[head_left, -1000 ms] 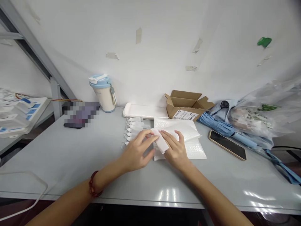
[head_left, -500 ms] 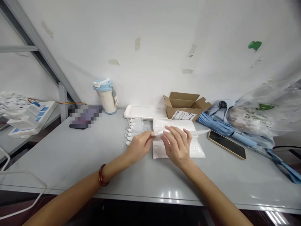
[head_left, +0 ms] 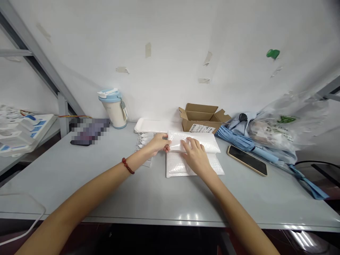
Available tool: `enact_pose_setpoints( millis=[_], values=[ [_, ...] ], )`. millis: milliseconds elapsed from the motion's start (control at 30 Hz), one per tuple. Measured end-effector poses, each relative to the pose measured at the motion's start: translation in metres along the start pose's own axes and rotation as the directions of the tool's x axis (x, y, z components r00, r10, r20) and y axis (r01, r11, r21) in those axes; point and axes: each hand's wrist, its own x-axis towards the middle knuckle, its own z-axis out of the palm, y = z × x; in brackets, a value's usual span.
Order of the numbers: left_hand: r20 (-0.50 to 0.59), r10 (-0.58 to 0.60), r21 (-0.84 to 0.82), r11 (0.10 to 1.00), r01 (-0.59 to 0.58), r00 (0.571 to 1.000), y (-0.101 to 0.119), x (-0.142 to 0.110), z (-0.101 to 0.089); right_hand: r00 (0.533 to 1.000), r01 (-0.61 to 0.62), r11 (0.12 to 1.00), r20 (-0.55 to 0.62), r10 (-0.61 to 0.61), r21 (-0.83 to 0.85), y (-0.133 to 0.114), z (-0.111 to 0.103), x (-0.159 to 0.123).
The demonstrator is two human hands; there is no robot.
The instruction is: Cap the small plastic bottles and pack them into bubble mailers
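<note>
My left hand pinches the left end of a white bubble mailer, thumb on top and fingers below. On the same mailer's surface rest the fingertips of my right hand, spread and pressing lightly. A second bubble mailer lies nearer me on the table, partly covered by my right hand. Just left of the mailers are several small white pieces with loops; my left hand and forearm hide part of them.
Behind the mailers stand an open cardboard box and a long white tray. A phone, a folded blue umbrella and a plastic bag lie right. A tumbler is at back left.
The bubble mailer held edge-on between both hands now lies flat over the mailers. My right hand's fingers have opened onto it; my left hand keeps its left end. The view shifted slightly.
</note>
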Motion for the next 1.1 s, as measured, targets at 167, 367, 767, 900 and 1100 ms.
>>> enact_pose_setpoints(
  millis=[167, 367, 767, 900, 1100],
  values=[
    [-0.037, 0.028, 0.152, 0.988, -0.022, 0.999, -0.001, 0.002, -0.006, 0.998, -0.029, 1.000, 0.061, 0.029, 0.005, -0.001, 0.000, 0.001],
    [-0.193, 0.232, 0.538, 0.838, -0.095, 0.953, 0.009, 0.022, -0.044, 0.996, -0.031, 0.999, 0.083, 0.029, 0.026, -0.002, 0.000, 0.001],
    [0.068, 0.183, 0.885, 0.443, -0.144, 0.981, 0.018, 0.068, -0.073, 0.993, -0.015, 0.998, 0.121, 0.008, 0.053, -0.001, 0.008, -0.001],
    [0.059, 0.206, 0.913, 0.384, -0.136, 0.977, 0.016, 0.063, -0.069, 0.992, -0.009, 0.999, 0.125, 0.003, 0.045, -0.001, 0.008, -0.001],
    [0.044, 0.386, 0.932, 0.317, -0.177, 0.922, 0.015, 0.052, -0.064, 0.993, 0.004, 0.999, 0.119, -0.010, 0.049, -0.001, 0.006, -0.001]
  ],
)
